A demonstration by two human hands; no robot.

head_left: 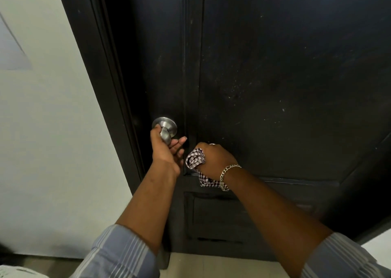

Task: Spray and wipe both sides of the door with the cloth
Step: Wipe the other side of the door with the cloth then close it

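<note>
At the black door (275, 76), near its latch edge: left hand (164, 145) wraps the steel knob (164, 130), thumb side over it, fingers partly extended past it toward the panel. Right hand (213, 158) is fisted around the bunched checked cloth (195, 158), just right of the knob hand, close against the door face; a cloth tail hangs below the wrist by a chain bracelet (227, 175). White wall (42, 129) left of the frame. Spray bottle not visible.
</note>
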